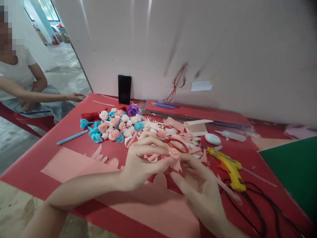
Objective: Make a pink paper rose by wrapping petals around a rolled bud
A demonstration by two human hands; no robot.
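A small pink paper rose [175, 154] is held between my two hands above the red table. My left hand [146, 157] pinches it from the left with thumb and fingers. On its other side, the fingers of my right hand [198, 181] curl against the rose, the thumb a little apart below. A pointed paper tail hangs under the bloom. Right behind it lie orange-handled scissors [179, 144], their blades hidden among pink and white paper scraps [170, 130]. Beneath my hands are pink paper sheets [158, 210] with rounded cut shapes.
Finished paper roses [115, 124] are heaped at the back left, beside a blue stick [71, 137]. A yellow glue gun [231, 168] with a black cord lies right, near a white mouse [213, 138] and green sheet [292, 172]. A phone [124, 89] leans on the wall; a person [27, 82] sits left.
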